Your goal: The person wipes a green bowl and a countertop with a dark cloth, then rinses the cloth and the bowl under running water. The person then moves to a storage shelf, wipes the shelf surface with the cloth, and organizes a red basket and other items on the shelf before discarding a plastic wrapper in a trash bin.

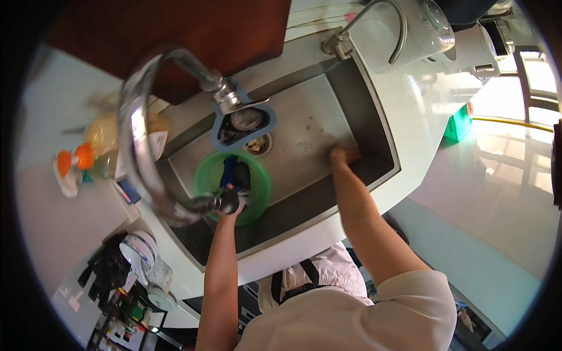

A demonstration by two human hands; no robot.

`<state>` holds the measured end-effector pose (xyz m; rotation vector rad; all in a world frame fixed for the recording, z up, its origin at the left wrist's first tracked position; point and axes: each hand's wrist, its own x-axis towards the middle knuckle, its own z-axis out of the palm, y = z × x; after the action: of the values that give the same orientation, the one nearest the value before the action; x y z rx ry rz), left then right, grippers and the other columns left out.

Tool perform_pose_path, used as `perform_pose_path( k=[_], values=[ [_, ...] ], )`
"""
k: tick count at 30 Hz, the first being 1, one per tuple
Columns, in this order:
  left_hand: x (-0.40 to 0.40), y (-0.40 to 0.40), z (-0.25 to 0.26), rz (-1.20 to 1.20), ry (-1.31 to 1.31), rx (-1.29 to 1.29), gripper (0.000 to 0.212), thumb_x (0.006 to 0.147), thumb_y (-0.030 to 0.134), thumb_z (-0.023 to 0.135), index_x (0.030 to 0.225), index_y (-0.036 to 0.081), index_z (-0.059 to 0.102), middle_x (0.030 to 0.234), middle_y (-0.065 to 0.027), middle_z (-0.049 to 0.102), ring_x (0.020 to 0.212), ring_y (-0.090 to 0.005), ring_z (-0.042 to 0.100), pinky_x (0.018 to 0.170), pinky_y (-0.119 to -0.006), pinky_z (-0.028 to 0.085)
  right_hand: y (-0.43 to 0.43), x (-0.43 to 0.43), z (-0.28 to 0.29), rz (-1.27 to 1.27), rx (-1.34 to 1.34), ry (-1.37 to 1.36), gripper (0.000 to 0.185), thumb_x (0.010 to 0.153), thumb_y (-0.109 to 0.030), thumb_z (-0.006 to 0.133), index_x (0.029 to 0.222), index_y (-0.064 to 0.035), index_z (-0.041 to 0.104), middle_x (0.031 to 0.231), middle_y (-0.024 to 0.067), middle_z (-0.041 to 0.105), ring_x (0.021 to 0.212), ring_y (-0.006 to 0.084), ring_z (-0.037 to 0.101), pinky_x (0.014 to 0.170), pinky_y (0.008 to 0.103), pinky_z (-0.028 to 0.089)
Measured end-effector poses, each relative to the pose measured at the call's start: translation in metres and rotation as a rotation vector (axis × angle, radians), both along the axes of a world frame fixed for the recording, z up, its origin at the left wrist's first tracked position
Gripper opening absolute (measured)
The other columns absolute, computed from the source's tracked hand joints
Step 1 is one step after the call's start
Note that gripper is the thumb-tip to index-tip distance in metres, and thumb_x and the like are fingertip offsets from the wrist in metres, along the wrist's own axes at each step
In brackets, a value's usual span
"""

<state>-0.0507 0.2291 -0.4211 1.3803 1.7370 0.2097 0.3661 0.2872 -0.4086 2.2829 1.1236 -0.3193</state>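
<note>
A green plastic basin (262, 175) stands in the left part of the stainless steel sink (298, 131). Inside it lie a blue cloth item (228, 171) and a dark grey one (241, 174), possibly socks. My left hand (236, 209) reaches into the basin at the near end of these cloths, partly covered by the spout head of the chrome faucet (138, 118); its grip is hidden. Toward the sink's right wall, my right hand (342, 155) is low over the sink floor, apart from the basin. It is blurred, and I see nothing in it.
A blue-rimmed triangular strainer (268, 125) sits by the faucet base, beside the drain (259, 145) with food scraps. A thin curved tap (401, 30) and a clear plastic container (382, 44) are behind right. Bottles with an orange pump top (83, 155) and stacked bowls (139, 248) stand left.
</note>
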Motion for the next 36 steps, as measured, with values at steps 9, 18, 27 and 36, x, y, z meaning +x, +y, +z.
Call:
perform_pose_path(
  k=[9,18,27,36],
  values=[
    [0.024,0.022,0.058,-0.257,0.212,-0.074,0.043,0.066,0.018,0.07,0.103,0.006,0.049,0.094,-0.0148,0.053,0.076,-0.0287,0.054,0.072,-0.038,0.044,0.055,-0.225,0.031,-0.469,0.991,0.936,0.043,0.089,-0.028,0.043,0.113,0.0063,0.053,0.13,0.0276,0.038,0.112,0.038,0.046,0.096,0.045,0.032],
    [0.021,0.078,0.306,0.334,-0.793,0.123,0.062,0.067,0.009,0.067,0.124,0.003,0.045,0.124,-0.0106,0.049,0.119,-0.0233,0.044,0.103,-0.036,0.03,0.023,-0.27,0.193,-1.906,0.403,1.63,0.02,0.087,-0.017,0.047,0.075,-0.0048,0.058,0.067,0.0025,0.057,0.06,0.0144,0.05,0.057,0.0275,0.039],
    [0.067,0.118,0.373,-0.279,-0.468,0.174,0.045,0.07,-0.002,0.07,0.111,0.001,0.051,0.119,-0.0145,0.054,0.11,-0.0237,0.052,0.094,-0.034,0.041,0.018,-0.239,0.186,-1.675,0.444,1.578,0.015,0.088,-0.019,0.046,0.08,-0.0086,0.053,0.064,0.0007,0.046,0.055,0.0123,0.044,0.045,0.0277,0.035],
    [0.159,0.128,0.354,-0.312,-0.629,0.304,0.044,0.063,0.004,0.079,0.1,0.001,0.055,0.105,-0.0139,0.062,0.089,-0.016,0.061,0.077,-0.027,0.05,-0.013,-0.135,0.169,-1.857,1.073,1.302,0.018,0.086,-0.022,0.046,0.085,-0.0073,0.057,0.078,-0.0006,0.052,0.07,0.0082,0.045,0.061,0.0234,0.035]
  ],
)
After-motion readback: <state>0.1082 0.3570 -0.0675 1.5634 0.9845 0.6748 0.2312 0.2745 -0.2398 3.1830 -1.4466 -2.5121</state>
